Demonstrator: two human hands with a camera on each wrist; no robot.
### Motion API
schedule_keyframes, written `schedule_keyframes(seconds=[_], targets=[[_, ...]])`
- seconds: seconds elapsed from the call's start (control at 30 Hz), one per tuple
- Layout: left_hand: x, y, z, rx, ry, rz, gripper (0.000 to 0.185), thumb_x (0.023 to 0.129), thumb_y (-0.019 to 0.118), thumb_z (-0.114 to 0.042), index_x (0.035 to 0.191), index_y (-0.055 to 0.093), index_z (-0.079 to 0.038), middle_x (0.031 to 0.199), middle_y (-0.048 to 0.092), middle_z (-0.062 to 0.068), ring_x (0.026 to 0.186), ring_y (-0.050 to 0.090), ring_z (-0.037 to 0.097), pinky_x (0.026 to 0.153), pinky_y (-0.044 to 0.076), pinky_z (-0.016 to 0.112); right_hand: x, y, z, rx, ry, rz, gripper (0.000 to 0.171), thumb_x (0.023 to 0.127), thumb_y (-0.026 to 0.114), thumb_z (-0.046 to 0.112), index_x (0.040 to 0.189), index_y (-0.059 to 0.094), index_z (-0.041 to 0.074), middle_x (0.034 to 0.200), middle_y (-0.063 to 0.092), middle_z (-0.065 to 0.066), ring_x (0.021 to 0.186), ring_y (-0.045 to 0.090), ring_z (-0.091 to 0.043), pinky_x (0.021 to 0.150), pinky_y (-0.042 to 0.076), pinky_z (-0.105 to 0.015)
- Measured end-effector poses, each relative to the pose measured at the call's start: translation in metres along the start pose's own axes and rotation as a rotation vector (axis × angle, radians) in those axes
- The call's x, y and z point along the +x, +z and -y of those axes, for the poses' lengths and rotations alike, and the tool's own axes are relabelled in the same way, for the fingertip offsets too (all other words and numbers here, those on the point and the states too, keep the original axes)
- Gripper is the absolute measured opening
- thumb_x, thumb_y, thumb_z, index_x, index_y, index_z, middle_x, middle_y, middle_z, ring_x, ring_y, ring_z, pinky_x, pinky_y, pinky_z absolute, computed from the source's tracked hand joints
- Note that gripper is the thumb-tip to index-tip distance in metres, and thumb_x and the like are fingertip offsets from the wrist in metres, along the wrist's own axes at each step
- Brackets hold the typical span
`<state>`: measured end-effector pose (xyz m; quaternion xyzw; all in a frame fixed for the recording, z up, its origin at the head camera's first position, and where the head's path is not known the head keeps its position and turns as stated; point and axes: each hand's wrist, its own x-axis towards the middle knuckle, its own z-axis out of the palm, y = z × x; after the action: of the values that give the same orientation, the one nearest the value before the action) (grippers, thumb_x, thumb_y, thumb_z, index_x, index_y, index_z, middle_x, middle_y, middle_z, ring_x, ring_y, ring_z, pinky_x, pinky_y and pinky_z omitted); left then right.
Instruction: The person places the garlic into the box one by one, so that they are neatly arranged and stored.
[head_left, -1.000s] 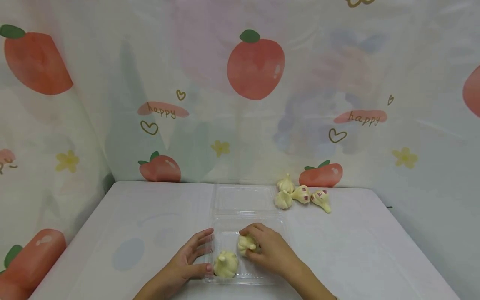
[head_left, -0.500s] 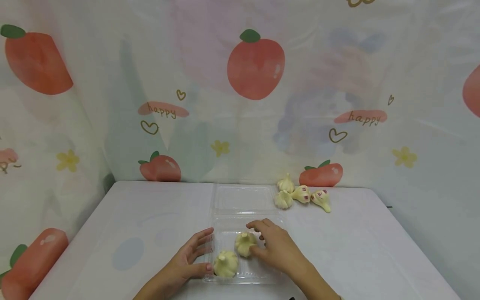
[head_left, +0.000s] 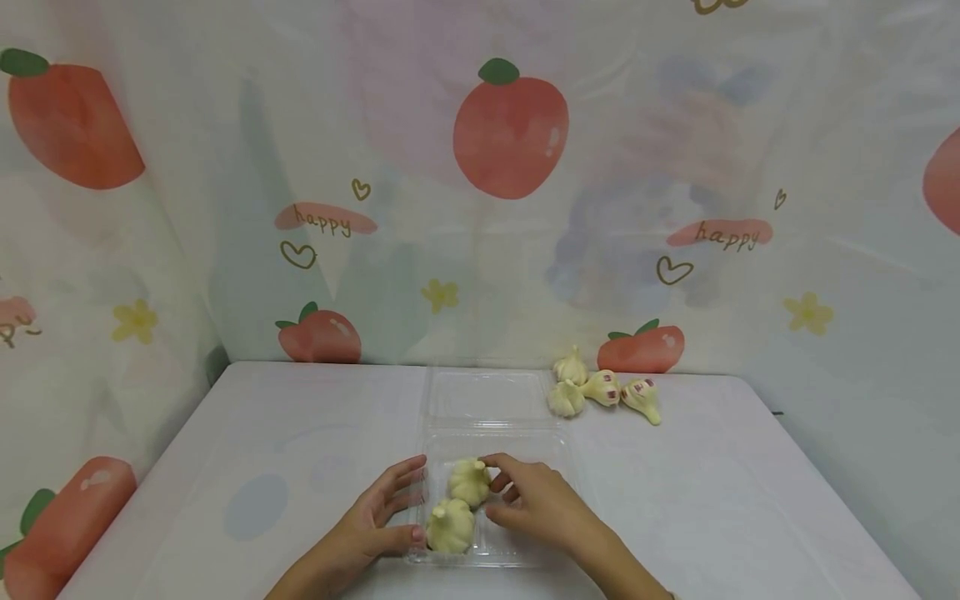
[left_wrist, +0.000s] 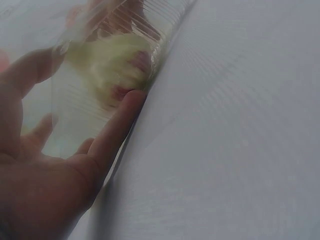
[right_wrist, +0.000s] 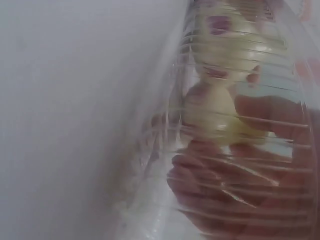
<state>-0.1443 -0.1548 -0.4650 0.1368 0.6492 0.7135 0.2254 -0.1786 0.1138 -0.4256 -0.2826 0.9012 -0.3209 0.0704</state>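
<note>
At the near edge of the bench (head_left: pixel 247 433), a clear plastic box (head_left: pixel 525 546) lies open with two garlic bulbs in its near half. The left hand (head_left: pixel 375 521) rests against the box's left wall, fingers straight and spread, thumb tip touching the plastic just beside the nearer garlic bulb (head_left: pixel 451 526); through the left wrist view the same bulb (left_wrist: pixel 112 62) shows pale behind the ribbed wall. The right hand (head_left: pixel 536 504) reaches into the box from the right, its fingertips curled round the second garlic bulb (head_left: pixel 470 482), which sits just behind the first and touching it; the right wrist view shows fingers (right_wrist: pixel 272 117) pressed to that bulb (right_wrist: pixel 215 107) through the plastic. Beyond lies the box's lid (head_left: pixel 487 396), flat on the bench. Near the far edge, right of the lid, four more garlic bulbs (head_left: pixel 602 389) cluster together against the fruit-printed curtain (head_left: pixel 510 133).
</note>
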Motion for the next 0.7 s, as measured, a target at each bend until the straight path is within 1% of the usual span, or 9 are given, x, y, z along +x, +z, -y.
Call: schedule_keyframes(seconds=[0.1, 0.2, 0.37, 0.53, 0.63, 0.7], targets=[[0.0003, 0.0003, -0.0001, 0.003, -0.003, -0.002, 0.077, 0.084, 0.065, -0.013, 0.145, 0.021, -0.028, 0.15, 0.014, 0.012, 0.133, 0.019, 0.039, 0.083, 0.042, 0.048, -0.0003, 0.0023, 0.0006, 0.0, -0.043, 0.004, 0.055, 0.082, 0.066, 0.022, 0.133, 0.046, 0.021, 0.104, 0.065, -0.002, 0.088, 0.063, -0.012, 0.07, 0.05, -0.028], [0.0006, 0.0006, -0.0002, 0.005, -0.005, -0.003, 0.077, 0.084, 0.065, -0.014, 0.145, 0.021, -0.028, 0.15, 0.014, 0.012, 0.133, 0.019, 0.04, 0.082, 0.042, 0.048, -0.0007, 0.0047, 0.002, 0.001, -0.067, 0.008, 0.056, 0.083, 0.063, 0.019, 0.136, 0.044, 0.02, 0.109, 0.064, -0.003, 0.09, 0.063, -0.013, 0.07, 0.05, -0.027], [0.0005, 0.0003, 0.0002, 0.002, -0.006, -0.001, 0.076, 0.084, 0.065, -0.014, 0.145, 0.021, -0.028, 0.149, 0.015, 0.012, 0.133, 0.02, 0.039, 0.083, 0.042, 0.049, -0.0009, 0.0068, 0.0049, 0.008, -0.087, 0.034, 0.051, 0.085, 0.061, 0.016, 0.133, 0.046, 0.021, 0.115, 0.062, -0.001, 0.093, 0.062, -0.015, 0.066, 0.049, -0.023], [0.0001, -0.0002, 0.0007, 0.001, -0.004, 0.004, 0.075, 0.085, 0.064, -0.015, 0.145, 0.021, -0.028, 0.149, 0.016, 0.011, 0.133, 0.021, 0.038, 0.084, 0.042, 0.05, -0.0014, 0.0085, 0.0071, 0.013, -0.112, 0.051, 0.046, 0.086, 0.06, 0.017, 0.13, 0.049, 0.022, 0.117, 0.061, 0.001, 0.095, 0.062, -0.017, 0.066, 0.048, -0.024], [0.0005, 0.0001, 0.0007, 0.006, -0.001, 0.002, 0.075, 0.085, 0.064, -0.015, 0.145, 0.021, -0.028, 0.149, 0.016, 0.011, 0.133, 0.021, 0.038, 0.085, 0.042, 0.049, -0.0018, 0.0075, 0.0075, -0.012, -0.123, 0.044, 0.046, 0.086, 0.061, 0.019, 0.129, 0.049, 0.023, 0.119, 0.06, 0.001, 0.095, 0.062, -0.017, 0.067, 0.049, -0.025], [0.0012, 0.0006, 0.0005, 0.003, -0.001, -0.002, 0.075, 0.085, 0.065, -0.015, 0.145, 0.021, -0.027, 0.149, 0.016, 0.011, 0.133, 0.022, 0.038, 0.086, 0.042, 0.049, -0.0021, 0.0049, 0.0073, -0.037, -0.115, 0.033, 0.047, 0.085, 0.062, 0.02, 0.13, 0.049, 0.024, 0.12, 0.059, 0.002, 0.095, 0.062, -0.016, 0.069, 0.049, -0.026]])
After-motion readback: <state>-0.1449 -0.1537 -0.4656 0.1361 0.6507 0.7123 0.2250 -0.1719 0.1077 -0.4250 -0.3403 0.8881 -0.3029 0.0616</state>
